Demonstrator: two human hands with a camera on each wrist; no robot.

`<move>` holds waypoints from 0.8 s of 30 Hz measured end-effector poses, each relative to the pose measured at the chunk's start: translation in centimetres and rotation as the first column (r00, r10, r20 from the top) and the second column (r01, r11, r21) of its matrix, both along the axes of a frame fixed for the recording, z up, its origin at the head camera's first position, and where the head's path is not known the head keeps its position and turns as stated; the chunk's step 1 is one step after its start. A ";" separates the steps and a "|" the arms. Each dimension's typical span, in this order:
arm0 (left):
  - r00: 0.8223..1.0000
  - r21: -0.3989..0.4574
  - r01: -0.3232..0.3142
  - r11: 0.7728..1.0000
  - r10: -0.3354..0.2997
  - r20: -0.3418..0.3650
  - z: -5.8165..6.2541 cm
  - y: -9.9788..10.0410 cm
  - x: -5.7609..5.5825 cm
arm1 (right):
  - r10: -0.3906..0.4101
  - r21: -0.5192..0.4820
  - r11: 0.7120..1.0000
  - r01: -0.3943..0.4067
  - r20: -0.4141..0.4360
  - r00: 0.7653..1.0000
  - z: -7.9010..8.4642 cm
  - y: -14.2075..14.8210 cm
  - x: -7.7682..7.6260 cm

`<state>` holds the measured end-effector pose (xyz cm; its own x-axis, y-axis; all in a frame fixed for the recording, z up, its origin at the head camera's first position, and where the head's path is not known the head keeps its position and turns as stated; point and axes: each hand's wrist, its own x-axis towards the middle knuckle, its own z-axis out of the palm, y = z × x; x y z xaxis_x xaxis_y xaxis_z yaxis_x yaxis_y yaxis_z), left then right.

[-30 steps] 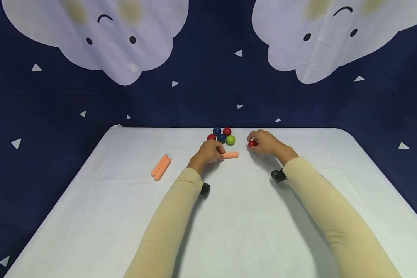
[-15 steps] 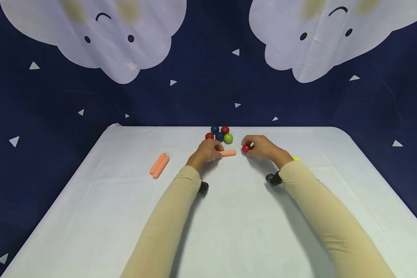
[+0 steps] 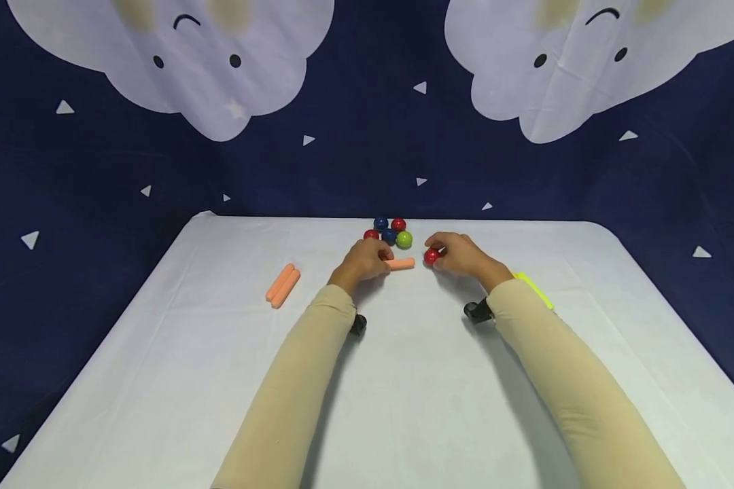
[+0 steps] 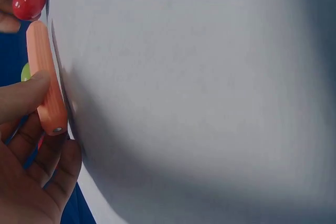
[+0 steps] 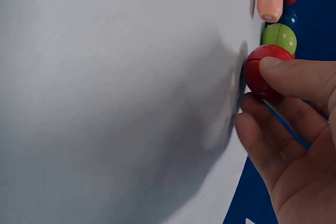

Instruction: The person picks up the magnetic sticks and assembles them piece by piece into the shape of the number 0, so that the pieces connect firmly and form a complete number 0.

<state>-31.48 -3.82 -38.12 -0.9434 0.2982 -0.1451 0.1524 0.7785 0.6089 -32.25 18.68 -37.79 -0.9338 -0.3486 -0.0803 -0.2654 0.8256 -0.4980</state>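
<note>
My left grip (image 3: 364,259) pinched 1 orange stick (image 3: 402,263), long axis pointing rightward near the far edge of the counter (image 3: 416,380); my right grip (image 3: 462,255) pinched 1 red ball (image 3: 430,257) just off the stick's end.

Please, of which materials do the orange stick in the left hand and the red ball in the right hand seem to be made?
The orange ribbed plastic-looking stick: probably hard plastic, satin finish; straight, regular ridges and soft sheen. The red glossy plastic-looking ball: likely plastic, with bright highlights and a seam-like line, though possibly lacquered wood.
</note>
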 end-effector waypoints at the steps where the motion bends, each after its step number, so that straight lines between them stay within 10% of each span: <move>1: 1.000 -0.006 -0.003 1.000 0.003 -0.001 0.1 0.0 0.0 | -0.008 -0.007 1.000 0.008 0.008 1.000 0.0 0.0 0.0; 24: 0.999 -0.028 -0.019 0.999 0.018 -0.033 0.4 -0.5 -0.8 | -0.067 -0.123 0.989 0.077 0.086 0.994 -0.7 0.3 -0.5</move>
<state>-32.28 -4.34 -37.74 -0.9531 0.2768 -0.1220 0.1573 0.7982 0.5815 -32.76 18.95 -38.53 -0.9490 -0.2928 -0.1170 -0.1616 0.7702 -0.6170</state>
